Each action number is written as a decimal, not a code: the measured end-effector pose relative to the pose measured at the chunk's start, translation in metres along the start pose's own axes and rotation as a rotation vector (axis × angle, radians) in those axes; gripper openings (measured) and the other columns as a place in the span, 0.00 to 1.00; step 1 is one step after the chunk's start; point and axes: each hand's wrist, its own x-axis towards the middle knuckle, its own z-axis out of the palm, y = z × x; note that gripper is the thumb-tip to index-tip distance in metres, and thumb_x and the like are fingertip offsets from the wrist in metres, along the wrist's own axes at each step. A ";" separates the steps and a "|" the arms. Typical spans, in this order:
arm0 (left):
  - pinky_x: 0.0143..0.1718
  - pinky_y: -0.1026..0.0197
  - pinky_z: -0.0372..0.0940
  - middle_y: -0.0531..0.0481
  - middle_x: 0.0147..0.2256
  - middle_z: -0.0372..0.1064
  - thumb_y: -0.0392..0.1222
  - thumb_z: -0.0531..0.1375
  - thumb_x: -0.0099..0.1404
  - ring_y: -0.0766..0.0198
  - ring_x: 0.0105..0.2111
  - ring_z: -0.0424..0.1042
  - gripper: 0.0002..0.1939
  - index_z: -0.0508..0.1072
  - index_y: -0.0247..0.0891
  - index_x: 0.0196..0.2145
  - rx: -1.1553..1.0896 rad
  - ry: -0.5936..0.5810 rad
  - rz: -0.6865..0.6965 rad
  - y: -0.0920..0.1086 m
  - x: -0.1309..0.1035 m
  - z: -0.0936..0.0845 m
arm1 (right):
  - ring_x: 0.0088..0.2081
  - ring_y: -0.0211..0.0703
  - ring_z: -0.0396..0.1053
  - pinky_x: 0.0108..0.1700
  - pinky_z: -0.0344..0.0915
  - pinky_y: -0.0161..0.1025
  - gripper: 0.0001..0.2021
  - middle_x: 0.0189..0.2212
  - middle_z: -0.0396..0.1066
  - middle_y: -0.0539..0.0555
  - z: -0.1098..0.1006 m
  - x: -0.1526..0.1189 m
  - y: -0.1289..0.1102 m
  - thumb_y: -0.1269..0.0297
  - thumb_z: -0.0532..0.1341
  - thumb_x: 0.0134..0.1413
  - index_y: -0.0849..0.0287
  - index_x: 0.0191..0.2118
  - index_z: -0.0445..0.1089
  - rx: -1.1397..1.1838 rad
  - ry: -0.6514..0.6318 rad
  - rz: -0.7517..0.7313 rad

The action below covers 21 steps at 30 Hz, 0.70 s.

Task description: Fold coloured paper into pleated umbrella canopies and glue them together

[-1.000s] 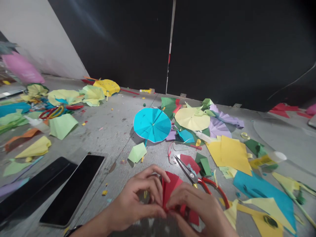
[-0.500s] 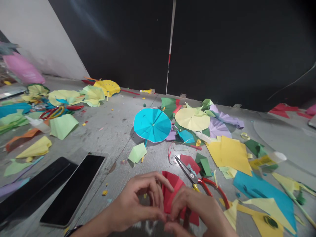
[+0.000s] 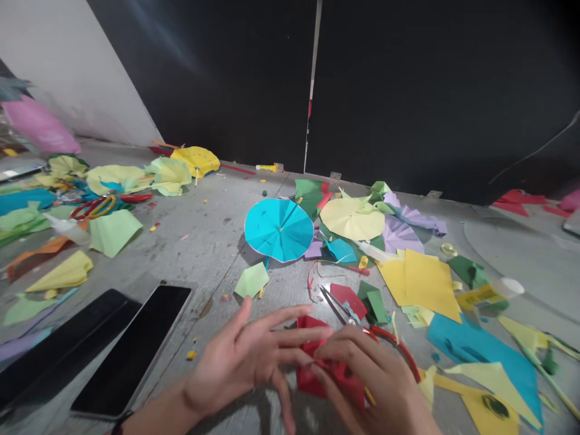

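Note:
My left hand (image 3: 249, 356) is open, palm turned inward, its fingers spread toward my right hand. My right hand (image 3: 371, 368) is closed in a pinch beside the left fingertips; what its fingers hold, if anything, is too small and hidden to name. Creased red paper (image 3: 310, 383) lies under and between both hands, partly covered by them. Just beyond my right hand lie scissors (image 3: 401, 344) with red handles, their blades pointing away. A small folded red paper piece (image 3: 348, 301) is near the blades.
A blue pleated paper umbrella (image 3: 278, 229) stands ahead, with a cream pleated disc (image 3: 352, 217) to its right. Yellow sheets (image 3: 430, 284) and blue paper (image 3: 489, 362) lie at right. On the left are a black phone (image 3: 136, 344) and several paper scraps. A dark panel (image 3: 226, 78) rises behind.
My left hand has opened from a curled grip, spreading its fingers and turning its palm inward. My right hand stays closed and has shifted slightly over the red paper.

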 end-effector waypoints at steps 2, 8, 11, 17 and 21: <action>0.51 0.40 0.71 0.31 0.63 0.67 0.78 0.42 0.68 0.42 0.59 0.70 0.48 0.67 0.38 0.66 -0.123 -0.028 -0.050 0.005 0.000 0.001 | 0.38 0.46 0.77 0.38 0.76 0.40 0.10 0.41 0.78 0.56 0.008 0.001 0.010 0.72 0.57 0.65 0.53 0.40 0.75 -0.090 0.089 -0.104; 0.62 0.47 0.58 0.35 0.58 0.73 0.81 0.44 0.64 0.48 0.59 0.70 0.51 0.69 0.38 0.65 -0.261 -0.058 -0.103 0.009 -0.004 0.006 | 0.45 0.47 0.76 0.43 0.75 0.43 0.10 0.43 0.78 0.57 0.012 0.006 0.021 0.76 0.59 0.65 0.57 0.46 0.75 -0.181 0.145 -0.292; 0.67 0.46 0.50 0.35 0.60 0.71 0.82 0.42 0.64 0.47 0.63 0.66 0.53 0.67 0.38 0.67 -0.247 -0.078 -0.108 0.007 -0.005 0.006 | 0.44 0.45 0.77 0.44 0.75 0.40 0.09 0.41 0.80 0.54 0.007 0.008 0.018 0.76 0.58 0.68 0.58 0.43 0.75 -0.239 0.154 -0.368; 0.64 0.49 0.55 0.34 0.63 0.68 0.80 0.42 0.65 0.49 0.63 0.67 0.51 0.66 0.38 0.68 -0.225 -0.073 -0.109 0.007 -0.004 0.006 | 0.42 0.44 0.79 0.46 0.75 0.39 0.09 0.40 0.81 0.53 -0.002 0.008 0.007 0.75 0.56 0.69 0.58 0.42 0.73 -0.249 0.110 -0.357; 0.61 0.45 0.60 0.31 0.63 0.68 0.79 0.42 0.67 0.47 0.62 0.69 0.51 0.65 0.36 0.68 -0.233 -0.077 -0.072 0.008 -0.004 0.006 | 0.43 0.46 0.78 0.44 0.75 0.40 0.10 0.41 0.80 0.56 -0.003 0.008 0.009 0.78 0.56 0.64 0.58 0.43 0.72 -0.214 0.079 -0.287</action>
